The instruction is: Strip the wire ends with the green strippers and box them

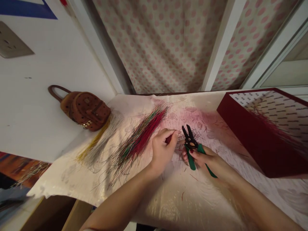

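My right hand (209, 159) is wrapped around wire strippers (191, 141) with green handles and a black head. Their jaws point away from me and stand slightly apart. Just left of the jaws, my left hand (161, 148) is closed in a pinch, thumb against forefinger. Whatever sits between those fingertips is too thin to make out. Beyond my left hand lies a long bundle of thin wires (141, 136), mostly red, green and dark. Short cut wire pieces (196, 134) are scattered on the table around the jaws.
At the right stands a dark red box (250, 141) with wires inside. Yellow strands (95, 142) and silvery strands (103, 146) lie at the left, by a small brown backpack (88, 109) against the wall. A pale cloth (166, 205) covers the table, with a dotted curtain (166, 48) behind.
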### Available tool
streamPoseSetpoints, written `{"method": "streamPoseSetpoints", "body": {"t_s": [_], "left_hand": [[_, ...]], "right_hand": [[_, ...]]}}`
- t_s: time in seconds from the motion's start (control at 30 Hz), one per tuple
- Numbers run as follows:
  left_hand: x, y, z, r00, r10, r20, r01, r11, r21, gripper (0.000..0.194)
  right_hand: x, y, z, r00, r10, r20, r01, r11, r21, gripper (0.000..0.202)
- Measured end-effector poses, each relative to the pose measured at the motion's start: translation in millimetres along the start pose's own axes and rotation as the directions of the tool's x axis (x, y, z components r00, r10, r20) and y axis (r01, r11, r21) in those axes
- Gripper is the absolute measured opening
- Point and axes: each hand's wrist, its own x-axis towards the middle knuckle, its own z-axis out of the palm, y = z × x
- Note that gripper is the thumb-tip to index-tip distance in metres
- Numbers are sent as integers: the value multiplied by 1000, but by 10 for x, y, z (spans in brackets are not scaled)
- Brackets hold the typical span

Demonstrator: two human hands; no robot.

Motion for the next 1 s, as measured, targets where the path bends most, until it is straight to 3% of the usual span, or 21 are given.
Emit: {"method": "streamPoseSetpoints", "body": {"t_s": [0.3,0.63,1.0], "left_hand": [[0,12,-20,996,82,34,-86,984,154,33],[6,39,-23,992,119,41,-125,975,181,43],[11,25,-13,989,136,50,-143,969,202,45]], "right_hand": [[97,240,-103,999,-48,2,48,998,-28,36],[73,204,-73,996,-80,31,81,995,-59,27],[27,50,-26,985,-172,11,161,895,-416,22]]}}
